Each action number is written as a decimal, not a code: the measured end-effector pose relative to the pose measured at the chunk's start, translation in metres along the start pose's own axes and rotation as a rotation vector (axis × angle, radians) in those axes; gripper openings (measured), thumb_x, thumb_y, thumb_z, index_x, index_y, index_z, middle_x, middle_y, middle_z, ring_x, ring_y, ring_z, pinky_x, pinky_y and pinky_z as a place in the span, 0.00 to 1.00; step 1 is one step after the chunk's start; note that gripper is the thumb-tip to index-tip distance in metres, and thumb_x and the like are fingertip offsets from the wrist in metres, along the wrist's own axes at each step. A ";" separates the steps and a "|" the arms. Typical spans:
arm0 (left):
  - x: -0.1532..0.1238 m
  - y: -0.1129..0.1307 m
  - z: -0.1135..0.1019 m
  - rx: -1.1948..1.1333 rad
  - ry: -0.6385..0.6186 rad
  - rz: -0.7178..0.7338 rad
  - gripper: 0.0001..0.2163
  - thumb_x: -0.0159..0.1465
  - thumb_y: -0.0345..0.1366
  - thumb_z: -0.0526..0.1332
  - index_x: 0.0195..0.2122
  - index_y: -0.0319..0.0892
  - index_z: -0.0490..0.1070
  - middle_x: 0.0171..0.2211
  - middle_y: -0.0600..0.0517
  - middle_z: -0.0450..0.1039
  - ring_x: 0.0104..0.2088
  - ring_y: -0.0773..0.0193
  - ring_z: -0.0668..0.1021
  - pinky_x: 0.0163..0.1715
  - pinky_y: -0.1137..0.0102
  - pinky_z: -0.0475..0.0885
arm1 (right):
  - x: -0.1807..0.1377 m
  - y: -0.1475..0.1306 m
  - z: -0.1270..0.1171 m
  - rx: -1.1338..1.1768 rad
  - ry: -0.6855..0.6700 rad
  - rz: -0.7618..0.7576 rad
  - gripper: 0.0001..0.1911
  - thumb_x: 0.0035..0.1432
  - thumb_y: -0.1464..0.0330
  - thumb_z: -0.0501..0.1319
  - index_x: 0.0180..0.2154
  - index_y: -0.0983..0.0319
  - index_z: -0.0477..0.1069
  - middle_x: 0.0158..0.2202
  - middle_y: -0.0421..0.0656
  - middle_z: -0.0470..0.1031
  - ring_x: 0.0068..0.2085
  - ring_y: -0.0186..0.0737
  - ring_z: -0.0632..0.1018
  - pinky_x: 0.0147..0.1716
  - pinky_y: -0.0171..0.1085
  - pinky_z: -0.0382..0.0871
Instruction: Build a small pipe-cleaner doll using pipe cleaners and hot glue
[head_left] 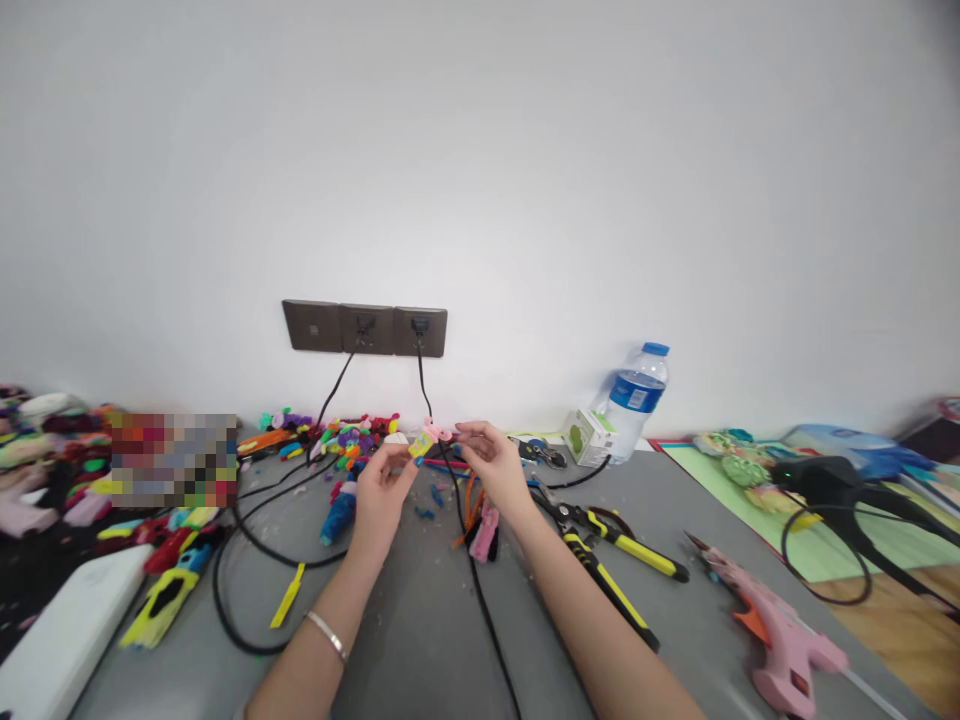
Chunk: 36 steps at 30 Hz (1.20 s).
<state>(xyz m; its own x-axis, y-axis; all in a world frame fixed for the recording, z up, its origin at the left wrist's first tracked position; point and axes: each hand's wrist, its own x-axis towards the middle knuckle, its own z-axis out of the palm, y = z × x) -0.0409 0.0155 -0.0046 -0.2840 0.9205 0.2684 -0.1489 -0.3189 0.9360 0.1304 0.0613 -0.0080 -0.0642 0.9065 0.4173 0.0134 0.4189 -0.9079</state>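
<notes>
Both my hands are raised over the grey table (420,620), pinching one small craft piece between them. My left hand (384,490) has its fingers closed on the yellow end of the small pink and yellow piece (427,440). My right hand (491,465) pinches its pink end with thumb and forefinger. A thin bracelet sits on my left wrist. Black cables (480,590) run under my hands toward the wall sockets (365,328).
Yellow-handled pliers (611,560) and a pink glue gun (780,625) lie to the right. A water bottle (636,400) and small green box (589,436) stand near the wall. Colourful pieces (352,435) pile up behind; a white slab (64,630) lies at left, a green mat (750,500) at right.
</notes>
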 end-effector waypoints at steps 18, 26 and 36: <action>0.022 0.026 -0.035 -0.264 0.393 -0.076 0.14 0.46 0.39 0.71 0.32 0.43 0.70 0.31 0.56 0.74 0.28 0.70 0.75 0.28 0.75 0.67 | -0.008 -0.016 -0.001 -0.329 -0.211 -0.071 0.16 0.59 0.75 0.52 0.43 0.61 0.76 0.42 0.45 0.81 0.45 0.41 0.80 0.48 0.41 0.71; 0.023 0.038 -0.032 -0.519 0.343 -0.326 0.07 0.51 0.36 0.60 0.30 0.40 0.69 0.28 0.54 0.75 0.25 0.70 0.74 0.27 0.74 0.67 | 0.000 -0.001 -0.018 -0.509 -0.150 -0.041 0.10 0.55 0.71 0.56 0.35 0.62 0.76 0.29 0.42 0.78 0.30 0.39 0.75 0.33 0.36 0.67; 0.022 0.038 -0.029 -0.464 0.293 -0.325 0.09 0.49 0.37 0.62 0.30 0.41 0.69 0.27 0.56 0.74 0.24 0.70 0.73 0.27 0.74 0.68 | 0.000 0.003 -0.022 -0.544 -0.261 -0.041 0.07 0.57 0.72 0.57 0.31 0.63 0.75 0.24 0.39 0.71 0.26 0.35 0.69 0.27 0.33 0.60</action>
<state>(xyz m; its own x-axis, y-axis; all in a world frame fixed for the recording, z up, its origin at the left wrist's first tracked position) -0.0805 0.0165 0.0299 -0.3930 0.9075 -0.1481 -0.6475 -0.1587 0.7454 0.1521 0.0632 -0.0096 -0.3172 0.8752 0.3652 0.5101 0.4821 -0.7123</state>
